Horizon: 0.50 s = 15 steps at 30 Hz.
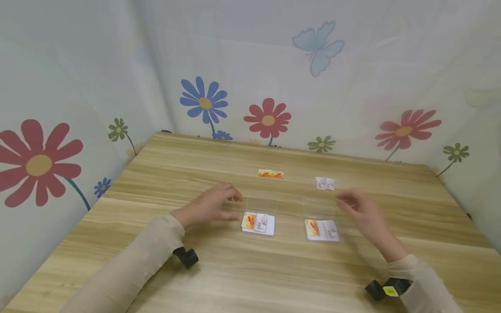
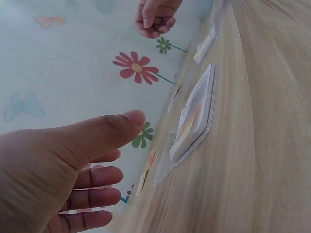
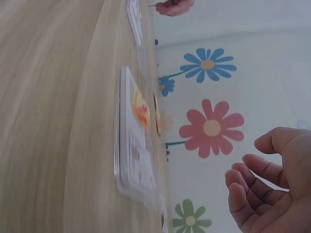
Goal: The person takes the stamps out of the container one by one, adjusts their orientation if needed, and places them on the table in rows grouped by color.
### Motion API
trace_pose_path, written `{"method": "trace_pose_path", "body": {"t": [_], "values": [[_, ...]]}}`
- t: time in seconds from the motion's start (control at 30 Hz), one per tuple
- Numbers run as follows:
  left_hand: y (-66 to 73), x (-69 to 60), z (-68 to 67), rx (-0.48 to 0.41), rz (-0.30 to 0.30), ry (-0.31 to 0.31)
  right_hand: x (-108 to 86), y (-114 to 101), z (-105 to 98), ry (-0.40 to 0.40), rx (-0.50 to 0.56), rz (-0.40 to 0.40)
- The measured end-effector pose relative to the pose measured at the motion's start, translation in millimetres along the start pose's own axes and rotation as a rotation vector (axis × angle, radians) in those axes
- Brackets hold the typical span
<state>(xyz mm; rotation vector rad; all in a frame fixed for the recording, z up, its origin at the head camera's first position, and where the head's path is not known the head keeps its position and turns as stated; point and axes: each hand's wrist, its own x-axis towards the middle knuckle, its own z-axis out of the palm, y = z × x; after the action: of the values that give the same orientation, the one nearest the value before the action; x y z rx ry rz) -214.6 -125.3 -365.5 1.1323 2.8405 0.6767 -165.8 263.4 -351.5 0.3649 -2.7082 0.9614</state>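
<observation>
My left hand [image 1: 213, 204] hovers just left of a clear plastic case whose transparent lid [image 1: 261, 204] is folded back. White cards [image 1: 271, 228] lie in that case, with a small orange picture piece [image 1: 248, 221] and a pale grey one [image 1: 261, 223] on top. To the right is a second, similar case [image 3: 121, 141], holding another orange piece [image 1: 312, 228] and grey piece [image 1: 330, 230]. Beside its folded-back lid [image 1: 318, 208] hangs my right hand [image 1: 362, 211], fingers loosely bent. Neither hand holds anything.
Farther back on the wooden table [image 1: 250, 269] lie two orange picture pieces [image 1: 271, 174] side by side. Two pale grey pieces [image 1: 325, 183] sit to their right. A flower-printed curtain [image 1: 235, 56] closes off the table's back and left.
</observation>
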Motion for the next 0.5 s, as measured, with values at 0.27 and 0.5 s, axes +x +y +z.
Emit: {"method": "trace_pose_path", "body": {"t": [0.27,0.5], "values": [[4.9,-0.6,-0.1,0.008,0.015,-0.026,10.2,-19,16,-0.053,0.046,-0.038],[5.6,0.9,3.8,0.041,0.041,-0.052,13.2,-33,33,-0.092,0.086,-0.051]]}}
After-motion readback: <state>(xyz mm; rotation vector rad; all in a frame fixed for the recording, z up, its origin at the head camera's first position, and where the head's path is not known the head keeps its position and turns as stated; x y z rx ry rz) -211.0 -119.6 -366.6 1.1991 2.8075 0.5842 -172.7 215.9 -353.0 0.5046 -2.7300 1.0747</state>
